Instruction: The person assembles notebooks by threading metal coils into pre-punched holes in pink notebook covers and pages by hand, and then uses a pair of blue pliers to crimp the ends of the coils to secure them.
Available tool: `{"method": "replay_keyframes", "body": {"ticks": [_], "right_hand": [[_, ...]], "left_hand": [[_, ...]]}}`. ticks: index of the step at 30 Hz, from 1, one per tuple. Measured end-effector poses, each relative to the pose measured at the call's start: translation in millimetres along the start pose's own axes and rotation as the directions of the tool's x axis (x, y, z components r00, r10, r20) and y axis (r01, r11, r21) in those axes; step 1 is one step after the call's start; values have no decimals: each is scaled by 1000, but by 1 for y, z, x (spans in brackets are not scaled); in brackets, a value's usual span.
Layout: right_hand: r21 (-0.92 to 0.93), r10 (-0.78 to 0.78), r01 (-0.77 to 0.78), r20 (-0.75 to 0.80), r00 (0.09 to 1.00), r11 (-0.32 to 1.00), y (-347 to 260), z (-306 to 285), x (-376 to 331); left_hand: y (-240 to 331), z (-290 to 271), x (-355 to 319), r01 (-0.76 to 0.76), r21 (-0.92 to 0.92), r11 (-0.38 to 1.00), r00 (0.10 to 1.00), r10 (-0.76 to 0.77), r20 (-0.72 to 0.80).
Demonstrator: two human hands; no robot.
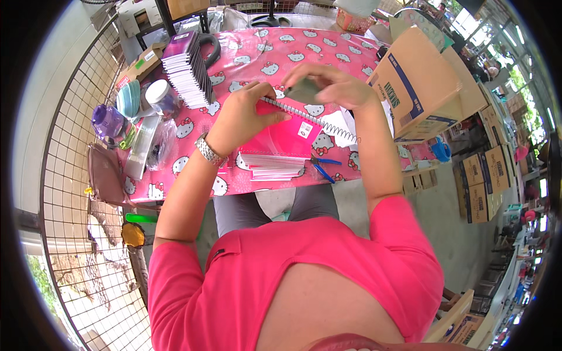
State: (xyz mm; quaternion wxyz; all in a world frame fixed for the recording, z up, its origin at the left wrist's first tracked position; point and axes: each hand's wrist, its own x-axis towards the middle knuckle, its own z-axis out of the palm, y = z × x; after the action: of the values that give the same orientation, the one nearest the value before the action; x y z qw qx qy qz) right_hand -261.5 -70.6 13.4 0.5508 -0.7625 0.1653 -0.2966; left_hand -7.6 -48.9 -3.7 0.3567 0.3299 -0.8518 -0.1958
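A bright pink notebook [272,133] lies on a stack of pages or notebooks [275,167] at the table's front. A wire spiral coil [342,132] runs along its far edge, its loose end sticking out to the right. My left hand [249,114] grips the notebook's upper left, thumb on the cover and fingers curled at the coil's left end. Above the coil, my right hand [339,86] is bent around a grey-green object [302,91], blurred and of unclear kind. Blue-handled pliers [322,168] lie beside the stack.
A stack of purple spiral notebooks [187,70] stands back left, beside a black ring [209,51]. Further left are a white-lidded jar [161,96], a purple container [108,121] and a metal tray [143,147]. A large open cardboard box [418,88] stands on the right, with loose papers before it.
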Motion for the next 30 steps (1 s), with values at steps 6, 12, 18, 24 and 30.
{"method": "replay_keyframes", "body": {"ticks": [6,12,18,24,30], "right_hand": [[-43,427,-440,-177,887,897,26,-8,-3],[-328,467,-833,-709,528,445,204,3,-83],[-648,5,-760,-761,649,61,234,124,-144],[-518,41,-769,-819,572,375,226,155,-201],[-547,-475,-362,-836,275,755,76,147,-99]], "left_hand": [[-8,-4,-6,39,-64,997,999,-40,-15],[-13,7,-3,225,-579,784,966,-255,30],[-20,3,-21,403,-344,848,913,-399,85],[-16,7,-23,275,-435,857,960,-266,83],[-13,9,-29,246,-414,876,965,-260,24]]}}
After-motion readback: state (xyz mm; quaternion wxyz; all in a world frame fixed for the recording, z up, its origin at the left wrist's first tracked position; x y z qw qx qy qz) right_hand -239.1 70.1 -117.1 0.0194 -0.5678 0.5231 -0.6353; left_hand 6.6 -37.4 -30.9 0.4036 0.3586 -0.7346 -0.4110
